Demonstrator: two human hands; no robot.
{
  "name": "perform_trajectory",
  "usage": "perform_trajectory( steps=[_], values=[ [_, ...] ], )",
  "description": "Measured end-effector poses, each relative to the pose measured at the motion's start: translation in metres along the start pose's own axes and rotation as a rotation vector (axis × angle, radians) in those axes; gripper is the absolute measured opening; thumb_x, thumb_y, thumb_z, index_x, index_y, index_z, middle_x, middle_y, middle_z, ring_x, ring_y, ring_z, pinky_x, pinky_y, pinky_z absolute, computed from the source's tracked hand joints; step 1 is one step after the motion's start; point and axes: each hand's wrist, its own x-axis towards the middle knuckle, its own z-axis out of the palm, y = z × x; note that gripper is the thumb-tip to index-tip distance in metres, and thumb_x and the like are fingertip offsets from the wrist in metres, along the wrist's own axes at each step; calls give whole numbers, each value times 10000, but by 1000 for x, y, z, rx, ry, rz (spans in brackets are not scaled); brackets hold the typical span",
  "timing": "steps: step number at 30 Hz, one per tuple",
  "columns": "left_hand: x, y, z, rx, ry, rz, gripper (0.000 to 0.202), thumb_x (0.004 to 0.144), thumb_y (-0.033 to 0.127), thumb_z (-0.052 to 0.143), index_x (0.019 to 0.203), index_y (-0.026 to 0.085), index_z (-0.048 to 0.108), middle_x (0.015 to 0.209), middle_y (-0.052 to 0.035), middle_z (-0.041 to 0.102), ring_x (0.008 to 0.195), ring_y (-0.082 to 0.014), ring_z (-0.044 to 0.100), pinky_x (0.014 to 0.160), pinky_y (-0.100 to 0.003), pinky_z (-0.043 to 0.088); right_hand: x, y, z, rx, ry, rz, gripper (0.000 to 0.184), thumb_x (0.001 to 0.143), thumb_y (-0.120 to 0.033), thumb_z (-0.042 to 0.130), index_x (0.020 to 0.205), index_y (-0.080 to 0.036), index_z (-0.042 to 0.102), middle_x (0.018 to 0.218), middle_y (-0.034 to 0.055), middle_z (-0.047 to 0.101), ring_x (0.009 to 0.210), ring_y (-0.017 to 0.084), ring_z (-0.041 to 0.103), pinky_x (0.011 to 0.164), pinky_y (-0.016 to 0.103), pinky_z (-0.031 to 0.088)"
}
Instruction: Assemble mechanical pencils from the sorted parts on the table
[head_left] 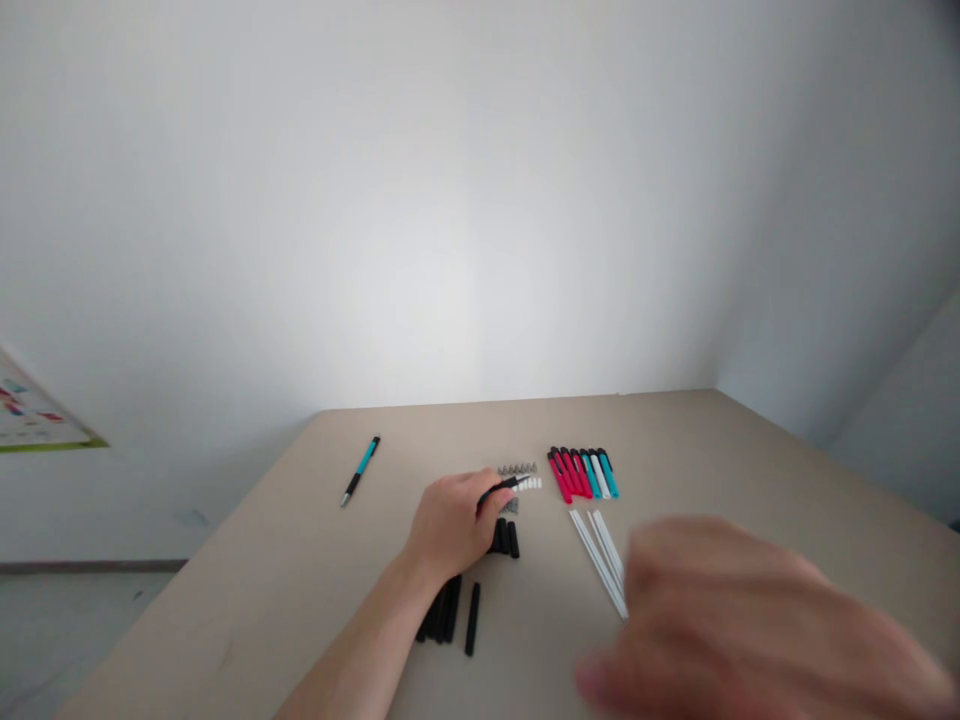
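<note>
Nearest the near edge of the table (675, 440), the right hand (750, 625) hung low and close to the camera. It was so blurry that I could not tell if it was open or closed. Just past it, on its left, lay the thin white sticks (600, 560), pointing away toward the far edge.

A bit left of the middle lay the long black tubes (448, 610), side by side, partly under the left arm. Past them, the left hand (450, 525) was closed around a black pen piece (501, 489). The piece stuck out of the fist to the right, with its long side running left to right. The left hand was the nearer hand to it, and the right hand was well apart from it.

Some short black caps (507, 538) lay just beside that hand on its right. The small white bits (529, 484) and the little grey tips (517, 468) lay right in front of the piece's end, with nothing in between.

Further right lay the red, white and teal pen bodies (581, 473) in a neat row. One whole teal pen (362, 470) lay alone toward the far left corner. A poster (34, 410) hung on the wall far left.
</note>
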Motion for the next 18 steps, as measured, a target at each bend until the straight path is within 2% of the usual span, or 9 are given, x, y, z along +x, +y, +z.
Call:
perform_trajectory(
  steps=[2,4,6,8,11,13,18],
  values=[
    [0,0,0,-22,-7,-4,220,933,309,440,850,224,624,765,-5,686,683,-152,612,611,-236,390,26,19,16,-134,-48,-43,349,921,-392,401,784,-313,712,539,60,552,515,199,515,573,391,422],
    [0,0,1,-28,-7,-8,204,929,294,449,862,223,628,761,-8,688,671,-152,609,601,-238,383,43,39,32,-282,-102,-85,382,943,-287,363,733,-238,678,525,40,529,529,183,493,581,354,416],
    [0,0,1,-24,-7,-5,196,925,278,457,845,218,625,743,-9,684,656,-150,602,596,-239,372,49,55,41,-315,-139,-71,267,926,-260,406,913,-191,663,781,83,638,757,206,568,703,351,453],
    [0,0,2,-20,-12,3,199,925,277,458,818,213,613,724,-4,675,638,-146,593,586,-239,360,47,64,45,-326,-159,-42,250,890,-246,455,1067,-173,616,960,111,632,879,225,565,766,360,463],
    [0,0,2,-18,-20,15,197,928,268,451,812,213,600,724,0,670,634,-142,585,576,-239,348,41,67,48,-351,-229,25,324,839,-208,512,1155,-165,570,1033,118,601,930,240,556,792,367,463],
    [0,0,2,-21,-24,27,195,932,261,441,832,215,602,747,-2,675,646,-141,587,587,-237,353,39,66,50,-358,-254,54,286,838,-190,516,1113,-166,589,1002,107,601,899,228,561,778,351,458],
    [1,0,2,-9,-40,31,231,940,288,423,814,213,601,733,-6,669,639,-141,586,580,-240,348,39,71,52,-379,-290,56,129,868,-182,508,879,-176,636,808,64,606,764,188,553,664,291,407]
  ],
)
